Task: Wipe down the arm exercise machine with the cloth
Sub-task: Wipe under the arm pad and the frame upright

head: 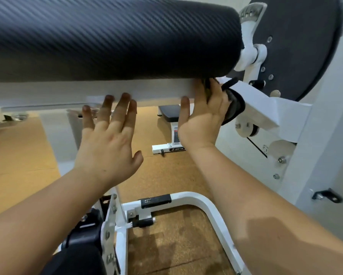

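Note:
The arm machine fills the view: a long black textured roller pad (111, 36) runs across the top, with a white crossbar (67, 90) just beneath it. My right hand (202, 120) reaches up to the bar's right end, under the pad's end. It grips a dark cloth (234, 109) bunched against the white bracket there; the fingers are partly hidden behind the bar. My left hand (109, 139) is spread flat with straight fingers. Its fingertips are at the lower edge of the crossbar, and it holds nothing.
A large black disc (297, 46) on a white upright (315, 135) stands close on the right. Below me are the white tubular base frame (208, 205) and black seat hardware (83, 235). A small white bench (169, 114) stands further off on the brown cork floor.

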